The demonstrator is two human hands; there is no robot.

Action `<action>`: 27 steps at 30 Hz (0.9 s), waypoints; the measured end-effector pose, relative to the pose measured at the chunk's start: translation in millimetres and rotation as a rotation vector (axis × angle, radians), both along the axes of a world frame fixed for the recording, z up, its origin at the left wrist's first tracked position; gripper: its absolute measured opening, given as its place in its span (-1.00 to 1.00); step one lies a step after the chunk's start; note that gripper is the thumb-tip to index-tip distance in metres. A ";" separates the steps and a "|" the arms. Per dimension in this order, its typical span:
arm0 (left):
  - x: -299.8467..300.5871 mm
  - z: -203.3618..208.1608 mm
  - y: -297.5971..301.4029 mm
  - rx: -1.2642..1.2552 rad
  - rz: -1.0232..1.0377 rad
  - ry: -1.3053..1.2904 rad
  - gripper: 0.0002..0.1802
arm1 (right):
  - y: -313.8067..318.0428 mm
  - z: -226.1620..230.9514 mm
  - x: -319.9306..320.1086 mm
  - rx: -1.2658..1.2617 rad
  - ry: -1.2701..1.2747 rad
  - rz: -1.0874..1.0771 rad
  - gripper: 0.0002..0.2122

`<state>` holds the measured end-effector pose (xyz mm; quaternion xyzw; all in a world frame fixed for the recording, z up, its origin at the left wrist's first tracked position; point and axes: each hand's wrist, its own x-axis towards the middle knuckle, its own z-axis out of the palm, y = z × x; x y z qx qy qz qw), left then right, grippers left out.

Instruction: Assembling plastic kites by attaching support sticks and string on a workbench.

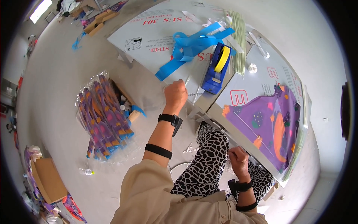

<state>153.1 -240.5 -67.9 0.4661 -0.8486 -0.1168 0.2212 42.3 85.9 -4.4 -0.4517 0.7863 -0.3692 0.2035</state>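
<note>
The left hand (pixel 176 96) is narrow, fingers curled in, just off the edge of the counter (pixel 233 127); I cannot tell whether anything thin is pinched inside. The right hand (pixel 238 159) is also curled, beside the counter edge above the leg, and its grip is hidden too.

The purple cloth (pixel 265 116) lies ahead and to the right of the right hand. The blue tape dispenser (pixel 212 74) stands ahead and to the right of the left hand, with the blue strips (pixel 191 43) straight ahead.

A careless sweep of the left hand could catch the nearest blue end and drag the tangle off. A bump from the right forearm could slide the cloth over the edge, as its border lies close to it.

Counted: 2 hands, 1 dispenser with 1 yellow roll (pixel 223 59), 1 cloth spread out, 2 bundles of sticks (pixel 239 48). The strips overlap too much to count.
</note>
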 end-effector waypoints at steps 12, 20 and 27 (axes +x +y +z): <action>-17.1 13.7 35.9 0.088 -0.191 0.075 -0.80 | -1.6 -1.9 -1.7 0.002 0.047 0.022 -0.95; -19.3 -3.7 28.9 -0.009 -0.003 0.046 -0.82 | -8.9 6.4 1.3 -0.017 0.030 0.020 -0.95; -3.0 -1.4 4.7 -0.279 0.068 -0.007 -0.93 | -9.7 10.1 4.1 -0.002 0.056 0.032 -0.95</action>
